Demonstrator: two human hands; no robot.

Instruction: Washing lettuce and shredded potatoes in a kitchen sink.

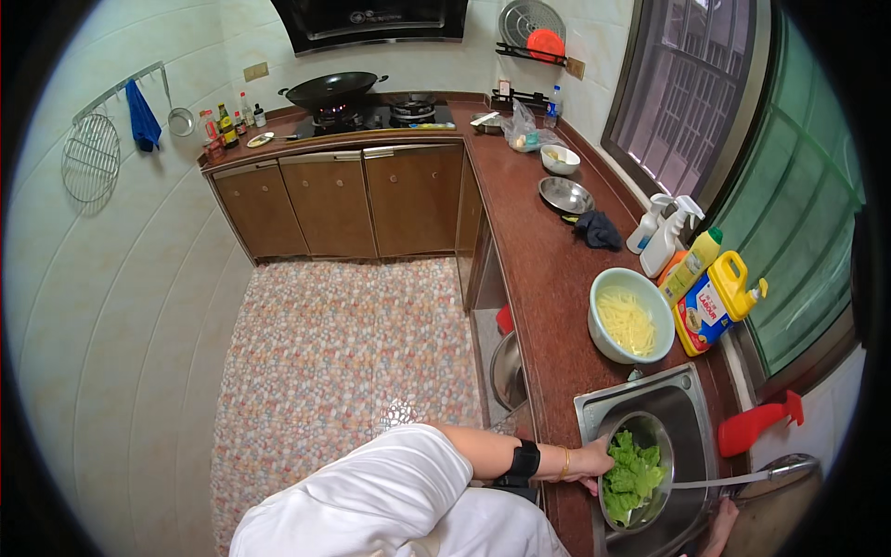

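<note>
My left hand (592, 461) grips the rim of a round metal bowl (669, 452) with green leafy lettuce (630, 480) in it. The bowl is held tilted over the stainless steel sink (686, 397). A stream of water runs from the chrome faucet (793, 468) into the bowl. My right hand (724, 523) is at the lower right, close to the faucet's lower part and the sink's edge. Whether its fingers hold anything cannot be made out.
Beside the sink stand a pale basin (597, 334) of shredded yellow vegetable in water, a yellow detergent jug (710, 306) and a red spray bottle (755, 426). Farther along the counter (522, 209) are a dark cloth (598, 230) and metal plate (567, 195). A wok (334, 89) sits over a lit burner.
</note>
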